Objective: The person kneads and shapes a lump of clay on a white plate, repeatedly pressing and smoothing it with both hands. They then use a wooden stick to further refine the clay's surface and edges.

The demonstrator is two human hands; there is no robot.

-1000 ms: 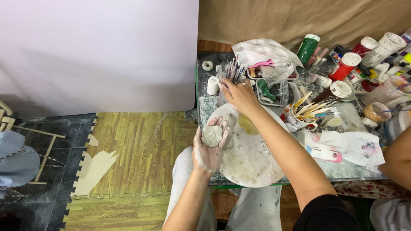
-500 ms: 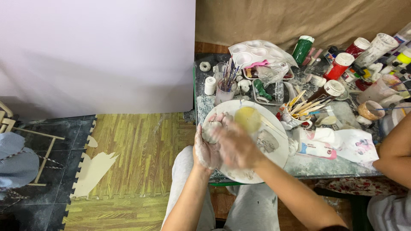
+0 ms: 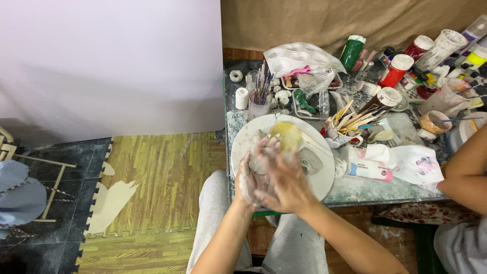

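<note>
My left hand (image 3: 250, 180) cups a pale grey lump of clay (image 3: 261, 161) above the near edge of a round white board (image 3: 324, 178). My right hand (image 3: 286, 182) lies over the lump from the right, so both palms press against it. Both hands are smeared with white clay. A small yellow bowl (image 3: 285, 136) stands on the board just beyond my fingers, with a grey clay scrap (image 3: 310, 161) to its right.
A low, cluttered table (image 3: 355, 190) holds a cup of brushes (image 3: 259, 99), a white palette (image 3: 299, 57), paint bottles (image 3: 396, 70) and a white tube (image 3: 369, 170). Another person's arm (image 3: 464, 170) rests at the right. Left of my knees lie yellow foam floor mats (image 3: 162, 172).
My right hand has drawn back from the brush cup at the far side of the board and come down onto the clay lump held in my left hand.
</note>
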